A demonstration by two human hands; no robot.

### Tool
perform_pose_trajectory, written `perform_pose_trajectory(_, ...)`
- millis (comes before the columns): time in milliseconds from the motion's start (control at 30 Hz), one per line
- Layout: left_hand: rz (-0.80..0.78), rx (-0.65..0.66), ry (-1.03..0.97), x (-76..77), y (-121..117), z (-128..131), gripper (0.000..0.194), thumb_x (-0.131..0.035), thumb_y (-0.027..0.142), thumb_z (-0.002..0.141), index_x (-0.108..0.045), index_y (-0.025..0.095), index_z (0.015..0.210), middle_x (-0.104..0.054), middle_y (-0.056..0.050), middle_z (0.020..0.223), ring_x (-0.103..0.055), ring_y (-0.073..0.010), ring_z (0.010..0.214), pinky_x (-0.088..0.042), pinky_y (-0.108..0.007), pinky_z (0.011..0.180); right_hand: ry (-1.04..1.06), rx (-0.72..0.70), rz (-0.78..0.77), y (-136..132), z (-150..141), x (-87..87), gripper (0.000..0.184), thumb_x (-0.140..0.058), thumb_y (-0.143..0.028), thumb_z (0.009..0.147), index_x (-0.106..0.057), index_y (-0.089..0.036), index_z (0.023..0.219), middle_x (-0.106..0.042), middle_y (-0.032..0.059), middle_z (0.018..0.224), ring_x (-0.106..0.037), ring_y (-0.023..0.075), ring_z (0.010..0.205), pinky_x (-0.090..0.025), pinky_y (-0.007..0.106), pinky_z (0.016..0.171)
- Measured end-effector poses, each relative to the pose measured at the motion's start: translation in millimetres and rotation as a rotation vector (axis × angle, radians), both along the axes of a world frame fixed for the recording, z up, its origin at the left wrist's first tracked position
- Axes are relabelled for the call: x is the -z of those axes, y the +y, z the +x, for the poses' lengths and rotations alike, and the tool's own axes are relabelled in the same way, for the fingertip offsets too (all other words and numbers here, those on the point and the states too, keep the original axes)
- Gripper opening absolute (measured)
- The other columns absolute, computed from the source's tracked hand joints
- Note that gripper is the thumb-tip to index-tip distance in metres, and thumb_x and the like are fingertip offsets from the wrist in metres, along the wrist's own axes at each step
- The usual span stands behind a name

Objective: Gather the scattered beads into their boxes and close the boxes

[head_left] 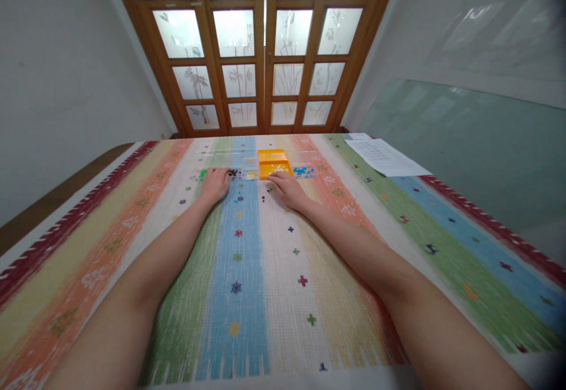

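Note:
My left hand (216,183) rests over a clear box of small pieces, between the green pieces (203,174) and the dark brown pieces (234,173). Its fingers are curled, and whatever they may hold is hidden. My right hand (285,187) is at the front edge of an open orange box (276,157), fingertips bent together by some white pieces (279,169). I cannot make out anything between them. Yellow pieces (252,174) lie between the hands, and blue pieces (304,171) sit in a clear box right of the orange one.
A few loose dark pieces (263,199) lie on the striped tablecloth (239,260) just in front of the boxes. White paper sheets (384,157) lie at the back right. Wooden doors with glass panes (283,77) stand beyond the table; a glass panel (464,136) leans at the right.

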State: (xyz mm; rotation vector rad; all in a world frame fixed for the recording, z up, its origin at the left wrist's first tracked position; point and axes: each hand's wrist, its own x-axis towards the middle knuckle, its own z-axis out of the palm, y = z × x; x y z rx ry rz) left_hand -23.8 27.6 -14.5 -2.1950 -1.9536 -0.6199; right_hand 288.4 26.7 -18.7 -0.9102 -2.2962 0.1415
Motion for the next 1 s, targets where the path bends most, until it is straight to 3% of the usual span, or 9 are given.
perform_pose_trajectory(133,-0.022,0.013,-0.003,0.6,0.4,-2.6,0.045,-0.040,0.023,0.100,-0.072,0.022,0.132,-0.072,-0.009,0.132,-0.054,-0.0316,0.124,-0.041,-0.048,0.109,0.001,0.000,-0.005,-0.5,-0.3,-0.4,0.035,-0.046,-0.028,0.109,-0.073,-0.024,0.131,-0.069,0.0110,0.130,-0.062,0.0254,0.122,-0.049,0.044,0.108)
perform_pose_trajectory(300,-0.035,0.029,0.064,-0.3,-2.2,2.6,0.044,-0.039,0.033,0.104,-0.072,0.022,0.131,-0.070,-0.012,0.136,-0.048,-0.0355,0.132,-0.038,-0.053,0.110,-0.001,0.010,-0.008,-3.0,-1.2,-2.6,0.035,-0.045,-0.028,0.109,-0.073,-0.023,0.129,-0.069,0.0111,0.129,-0.062,0.0244,0.121,-0.049,0.042,0.108)
perform_pose_trajectory(1000,-0.038,0.035,0.052,1.1,-0.7,5.2,0.046,-0.036,0.037,0.106,-0.075,0.021,0.126,-0.070,-0.012,0.134,-0.051,-0.0349,0.127,-0.040,-0.053,0.107,0.000,0.007,-0.027,-4.2,-3.0,-4.0,0.036,-0.044,-0.028,0.109,-0.073,-0.023,0.129,-0.069,0.0111,0.131,-0.061,0.0251,0.123,-0.049,0.044,0.109)
